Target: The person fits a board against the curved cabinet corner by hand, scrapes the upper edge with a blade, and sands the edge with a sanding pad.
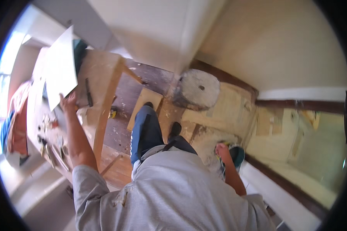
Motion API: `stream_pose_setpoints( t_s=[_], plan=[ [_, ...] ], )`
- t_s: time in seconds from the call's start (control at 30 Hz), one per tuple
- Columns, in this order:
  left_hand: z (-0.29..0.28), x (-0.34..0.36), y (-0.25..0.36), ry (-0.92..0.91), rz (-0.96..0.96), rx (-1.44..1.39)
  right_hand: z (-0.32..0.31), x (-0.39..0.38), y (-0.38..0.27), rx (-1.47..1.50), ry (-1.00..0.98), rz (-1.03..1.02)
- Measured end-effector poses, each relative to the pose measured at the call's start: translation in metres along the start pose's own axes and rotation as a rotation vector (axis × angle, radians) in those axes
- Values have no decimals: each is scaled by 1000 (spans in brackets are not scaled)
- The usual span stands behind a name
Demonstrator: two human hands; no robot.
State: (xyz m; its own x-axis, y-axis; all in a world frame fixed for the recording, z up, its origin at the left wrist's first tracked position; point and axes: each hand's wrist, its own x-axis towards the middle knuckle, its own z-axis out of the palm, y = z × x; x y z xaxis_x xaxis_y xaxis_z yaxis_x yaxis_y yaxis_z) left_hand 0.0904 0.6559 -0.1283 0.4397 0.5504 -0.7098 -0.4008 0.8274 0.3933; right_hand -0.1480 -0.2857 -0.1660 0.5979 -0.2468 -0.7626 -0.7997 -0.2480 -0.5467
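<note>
On my left, a thin white panel (61, 65) stands tilted above the workbench (100, 73). My left hand (68, 101) is closed on its lower corner. A dark flat-handled tool (88, 92) lies on the bench just right of the panel. Low at my right side, my right hand (223, 151) is closed, with its fingers curled in. Right beside it is a dark green rounded object (237, 154), partly hidden by the hand and forearm. Whether the hand grips that object or something smaller, I cannot make out.
Several hand tools (54, 152) lie at the bench's near end. Red and blue cloth (19, 111) hangs beyond its left side. A dusty grey block-like object (198, 88) stands ahead on the floor. A wooden board (144, 102) lies by my feet. Walls rise ahead and right.
</note>
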Motion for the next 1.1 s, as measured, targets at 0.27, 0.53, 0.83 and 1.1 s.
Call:
stream_pose_setpoints(
  t_s=[0.27,0.53,0.83,1.1],
  plan=[
    [34,3,48,-306,50,-16,34,24,-86,-62,-45,25],
    [65,-22,146,-610,282,263,104,54,-352,-71,-104,-392],
    [217,-214,80,-451,585,382,105,-83,-299,-251,44,-265],
    [310,-249,27,-148,1596,1641,96,-90,-251,-921,124,-729]
  ],
)
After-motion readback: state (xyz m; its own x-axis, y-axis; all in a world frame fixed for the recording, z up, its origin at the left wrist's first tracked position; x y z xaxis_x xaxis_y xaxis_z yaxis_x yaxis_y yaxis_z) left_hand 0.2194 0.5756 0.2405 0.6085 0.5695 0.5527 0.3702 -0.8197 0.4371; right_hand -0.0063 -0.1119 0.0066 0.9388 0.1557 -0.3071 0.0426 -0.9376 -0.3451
